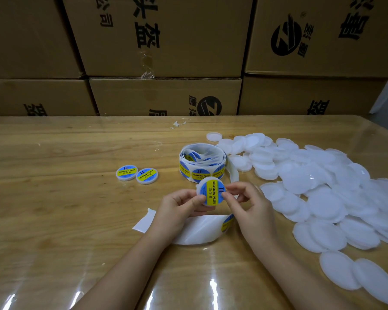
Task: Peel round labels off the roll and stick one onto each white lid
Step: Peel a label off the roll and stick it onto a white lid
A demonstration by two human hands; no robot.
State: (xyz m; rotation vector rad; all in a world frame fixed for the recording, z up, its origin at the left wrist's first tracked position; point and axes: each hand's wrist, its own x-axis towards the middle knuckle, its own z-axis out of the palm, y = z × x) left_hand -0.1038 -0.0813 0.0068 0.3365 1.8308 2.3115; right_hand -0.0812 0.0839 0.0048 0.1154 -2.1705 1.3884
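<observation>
Both hands hold one white lid (211, 193) above the table, its face covered by a blue and yellow round label. My left hand (179, 208) pinches the lid's left edge with thumb on the label. My right hand (244, 202) pinches its right edge. Just behind stands the loose label roll (202, 163). Its bare backing strip (195, 229) curls under my hands, with one label (227, 222) still on it. Two labelled lids (136, 174) lie to the left. A large heap of plain white lids (323, 186) covers the right side.
The wooden table (54, 209) is covered with a glossy clear sheet. Stacked cardboard boxes (166, 52) form a wall along its far edge. A small scrap of white tape (178, 124) lies near the back.
</observation>
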